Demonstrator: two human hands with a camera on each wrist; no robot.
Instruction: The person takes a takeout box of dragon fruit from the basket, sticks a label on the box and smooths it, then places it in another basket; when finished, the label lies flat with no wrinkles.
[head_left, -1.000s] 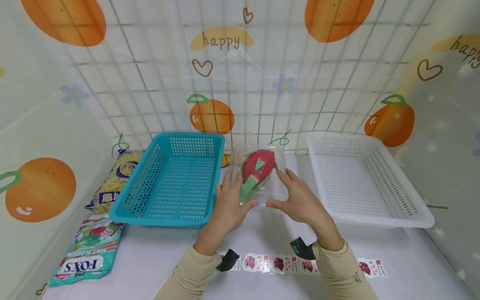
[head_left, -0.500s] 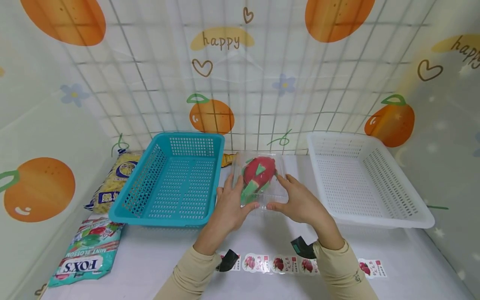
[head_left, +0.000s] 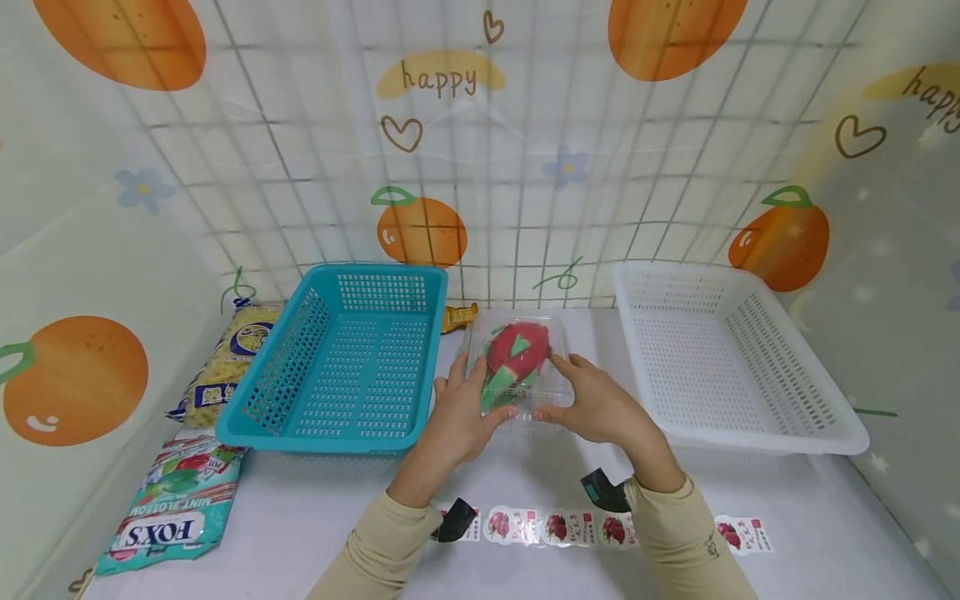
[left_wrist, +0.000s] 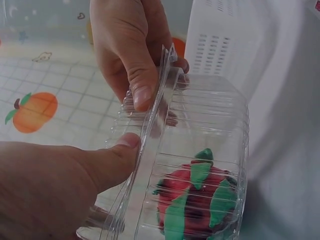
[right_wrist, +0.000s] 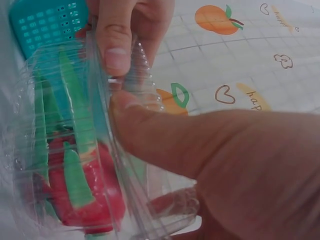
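Teal perforated plastic basket [head_left: 341, 358] left of centre on the white bench [head_left: 315, 508]; white perforated plastic basket [head_left: 727, 354] well apart to its right. Yellow snack bag [head_left: 225, 358] just beside the teal basket's left wall. Green-and-white FOX'S candy bag [head_left: 176, 504] near the front left. Strip of fruit stickers [head_left: 555, 527] along the front edge. Gold wrapper [head_left: 459, 317] behind the teal basket's corner.
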